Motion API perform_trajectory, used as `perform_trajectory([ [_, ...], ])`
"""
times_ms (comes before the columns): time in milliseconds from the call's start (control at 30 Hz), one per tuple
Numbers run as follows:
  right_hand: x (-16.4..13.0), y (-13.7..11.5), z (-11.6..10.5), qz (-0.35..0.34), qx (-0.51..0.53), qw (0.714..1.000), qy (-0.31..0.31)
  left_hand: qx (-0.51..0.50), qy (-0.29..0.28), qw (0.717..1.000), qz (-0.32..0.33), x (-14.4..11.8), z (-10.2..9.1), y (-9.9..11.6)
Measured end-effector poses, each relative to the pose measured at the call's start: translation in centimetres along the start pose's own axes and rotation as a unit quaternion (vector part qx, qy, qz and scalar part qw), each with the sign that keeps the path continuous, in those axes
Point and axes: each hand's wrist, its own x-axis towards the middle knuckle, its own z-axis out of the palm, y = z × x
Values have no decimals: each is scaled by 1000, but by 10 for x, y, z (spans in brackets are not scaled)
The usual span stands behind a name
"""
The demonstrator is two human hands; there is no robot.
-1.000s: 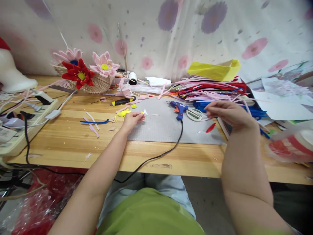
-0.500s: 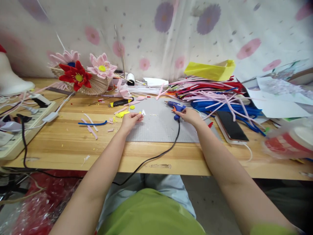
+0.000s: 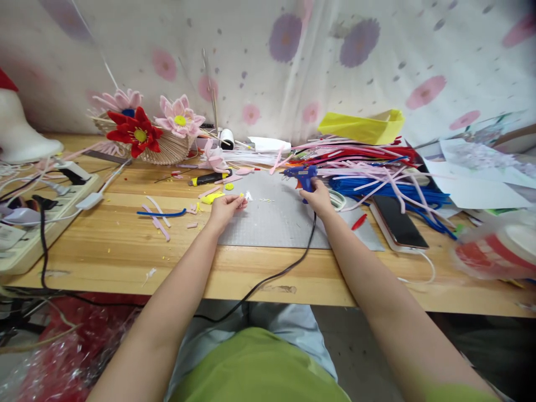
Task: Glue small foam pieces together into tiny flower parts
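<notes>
Directions read from the centre of the gray mat (image 3: 251, 231), wearer at 6 o'clock; at 9, the left hand (image 3: 229, 211), its bare forearm slanting up from 7, pinches a small white-and-yellow piece (image 3: 248, 196) between narrowed fingertips, just inside the mat's left edge, the details too small to make out; at 1, the blue glue gun (image 3: 309, 172) points its nozzle toward 10, the right hand (image 3: 317, 198) closed around its handle, forearm reaching in from 4; between the hands lies open mat with white scraps (image 3: 267, 200); the black cord (image 3: 288, 272) crosses the mat's front edge, then the desk (image 3: 125, 262) edge near 7; at 3, a phone (image 3: 400, 223) borders the mat's right edge.
</notes>
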Motion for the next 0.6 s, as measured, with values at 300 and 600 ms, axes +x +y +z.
perform_trajectory([
  [300,4,-1,18,-83,-120,989,-19,-15,1,1000,-9,-1,-1,1],
  [600,-1,17,-29,-55,-159,986,-21,3,4,1000,-2,0,-3,0],
])
